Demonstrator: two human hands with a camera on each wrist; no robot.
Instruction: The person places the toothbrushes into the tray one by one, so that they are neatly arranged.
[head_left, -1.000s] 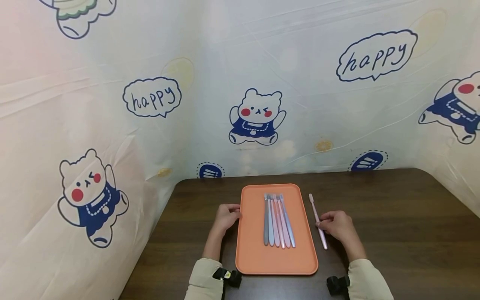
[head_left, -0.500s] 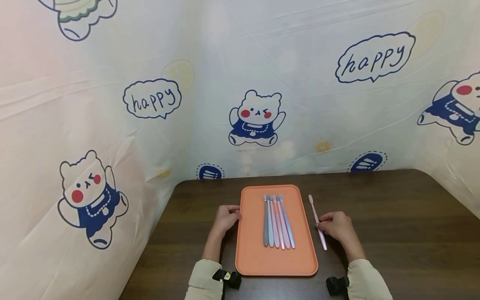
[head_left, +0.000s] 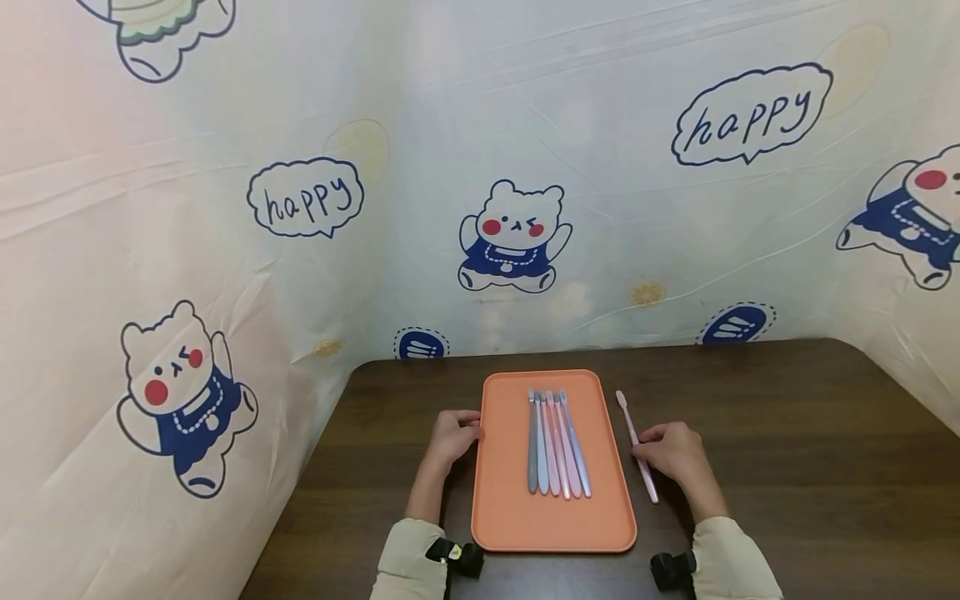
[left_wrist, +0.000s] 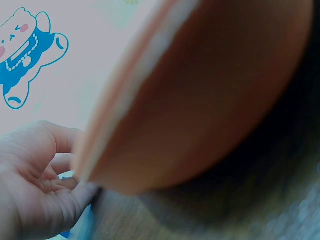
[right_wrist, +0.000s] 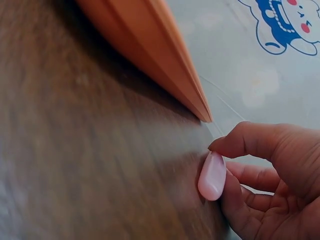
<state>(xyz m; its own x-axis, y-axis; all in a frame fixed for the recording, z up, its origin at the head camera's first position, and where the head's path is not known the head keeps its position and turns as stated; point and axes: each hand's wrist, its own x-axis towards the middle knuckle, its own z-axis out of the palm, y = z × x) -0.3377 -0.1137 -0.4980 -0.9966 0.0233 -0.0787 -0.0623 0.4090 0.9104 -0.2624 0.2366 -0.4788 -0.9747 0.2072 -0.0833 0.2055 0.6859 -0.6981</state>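
An orange tray (head_left: pixel 517 523) lies on the dark wooden table, with several toothbrushes (head_left: pixel 555 454) side by side on it in grey, blue, pink and lilac. My left hand (head_left: pixel 452 435) holds the tray's left rim between thumb and fingers; in the left wrist view the hand (left_wrist: pixel 42 180) meets the rim's edge. To the right of the tray, a single pink toothbrush (head_left: pixel 647 480) slants with its head pointing away from me. My right hand (head_left: pixel 675 454) pinches its handle. From the right wrist, the rounded handle end (right_wrist: pixel 212 177) shows between thumb and fingers.
The brown table (head_left: pixel 810 450) extends to both sides of the tray. Behind it hangs a pale curtain (head_left: pixel 420 183) printed with bears and the word "happy". A black wrist camera (head_left: pixel 465 560) sits near the tray's front left corner, another (head_left: pixel 672 571) near the right sleeve.
The pink toothbrush in my right hand has turned very slightly, its handle end shifting a touch to the right. My left hand and the tray stay as they were.
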